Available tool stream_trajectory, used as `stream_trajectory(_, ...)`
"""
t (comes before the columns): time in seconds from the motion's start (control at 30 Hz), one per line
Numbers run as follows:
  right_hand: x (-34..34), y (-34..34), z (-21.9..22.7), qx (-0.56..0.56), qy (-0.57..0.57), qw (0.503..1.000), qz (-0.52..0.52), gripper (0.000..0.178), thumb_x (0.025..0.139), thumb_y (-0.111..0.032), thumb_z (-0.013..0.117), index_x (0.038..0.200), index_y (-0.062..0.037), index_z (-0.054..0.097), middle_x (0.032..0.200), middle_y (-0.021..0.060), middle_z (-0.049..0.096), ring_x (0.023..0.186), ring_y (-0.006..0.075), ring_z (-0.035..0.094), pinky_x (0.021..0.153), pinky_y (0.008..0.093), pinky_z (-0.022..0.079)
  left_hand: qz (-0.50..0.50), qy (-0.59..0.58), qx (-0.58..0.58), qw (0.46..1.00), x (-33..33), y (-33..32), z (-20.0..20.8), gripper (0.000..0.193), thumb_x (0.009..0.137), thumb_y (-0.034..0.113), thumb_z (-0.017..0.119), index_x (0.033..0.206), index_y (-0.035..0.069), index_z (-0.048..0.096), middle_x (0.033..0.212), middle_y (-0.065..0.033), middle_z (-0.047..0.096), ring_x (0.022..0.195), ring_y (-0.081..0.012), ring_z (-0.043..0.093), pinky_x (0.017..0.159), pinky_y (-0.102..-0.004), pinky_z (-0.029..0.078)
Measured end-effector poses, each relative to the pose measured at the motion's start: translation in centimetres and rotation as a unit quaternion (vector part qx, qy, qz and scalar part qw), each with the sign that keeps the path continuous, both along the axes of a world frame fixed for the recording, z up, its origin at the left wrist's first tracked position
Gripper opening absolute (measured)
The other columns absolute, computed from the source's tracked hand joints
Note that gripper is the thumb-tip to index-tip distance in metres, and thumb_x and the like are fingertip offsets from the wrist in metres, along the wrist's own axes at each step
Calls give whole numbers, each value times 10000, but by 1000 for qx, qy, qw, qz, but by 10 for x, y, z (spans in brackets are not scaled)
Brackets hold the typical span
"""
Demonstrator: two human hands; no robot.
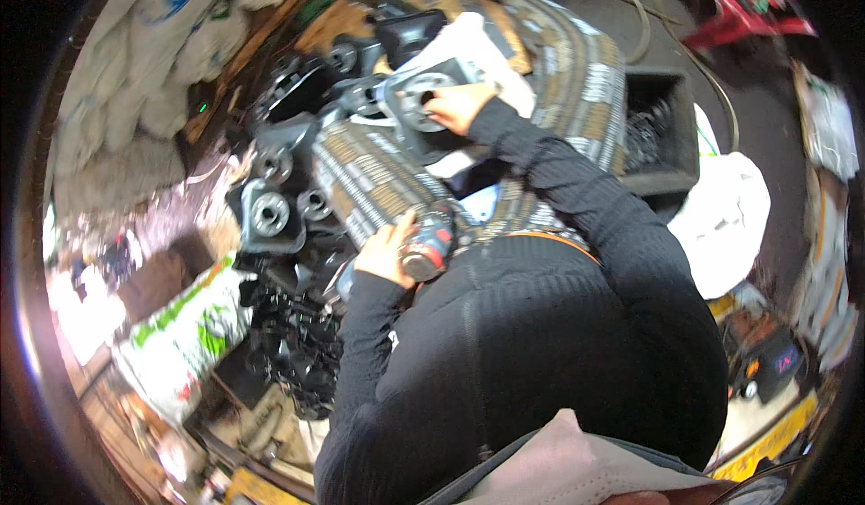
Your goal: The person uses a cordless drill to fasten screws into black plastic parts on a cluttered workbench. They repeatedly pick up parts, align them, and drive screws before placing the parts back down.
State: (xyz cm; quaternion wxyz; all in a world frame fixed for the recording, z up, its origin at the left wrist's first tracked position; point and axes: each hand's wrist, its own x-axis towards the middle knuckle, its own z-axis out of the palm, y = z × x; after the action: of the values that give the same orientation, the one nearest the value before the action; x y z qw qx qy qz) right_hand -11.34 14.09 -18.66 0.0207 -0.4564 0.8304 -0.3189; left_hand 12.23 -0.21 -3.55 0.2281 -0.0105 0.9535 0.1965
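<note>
My left hand (386, 254) is wrapped around a dark cordless drill (433, 235) with red trim, held close to my lap. Its bit is hard to make out. In front of me, my right hand (463, 109) has its fingertips pinched together at the middle of a round metal flange (416, 88) set in a square black plastic housing (436, 143). Whatever small thing those fingertips hold, if anything, is hidden. The housing rests tilted over my lap, near my knees in patterned grey-brown trousers (374, 164).
Several similar black housings (270, 214) are heaped to the left and ahead. Below them lies a pile of small black parts (302, 352). On the right stand a dark bin (662, 179) with small metal pieces and a white bag (728, 226). A hose (721, 100) curves across the floor.
</note>
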Motion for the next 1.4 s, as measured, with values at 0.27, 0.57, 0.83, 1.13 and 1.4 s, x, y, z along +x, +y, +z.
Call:
stream_trajectory(0.27,21,71,12,-427,-796,378,-201,387,872,-250,531,1180,-18,525,852,83,589,710,174,575,573,308,465,281,-40,344,895,6,-31,24,710,706,90,659,1355,82,370,1188,-88,548,1026,-205,568,906,-331,462)
stream_trajectory(0.57,45,52,71,-468,-843,257,62,539,886,-240,373,1345,41,331,1324,173,444,1227,289,434,942,390,413,-28,140,110,984,-61,-13,82,638,712,53,662,1302,60,418,1172,-109,560,1057,-203,555,931,-325,445)
stream_trajectory(0.83,46,53,89,-391,-847,358,38,457,934,-235,366,1328,-5,382,1291,145,477,1206,250,460,947,351,428,-34,95,114,988,-70,-6,73,486,775,155,626,1239,83,498,1210,-99,546,1107,-254,530,978,-370,409)
stream_trajectory(1.13,53,51,67,-267,-859,436,-21,333,901,-219,554,1162,-12,544,1012,86,587,938,174,611,763,271,537,-58,166,64,982,-71,-9,80,531,706,110,681,1206,72,507,1120,-109,580,1008,-261,582,889,-353,463)
stream_trajectory(1.4,66,37,68,-399,-860,295,-115,264,921,-180,514,1143,-38,507,1172,151,558,1066,248,559,826,331,519,-101,118,38,987,-62,-14,73,507,799,166,573,1286,119,440,1211,-93,538,1109,-250,526,978,-380,408)
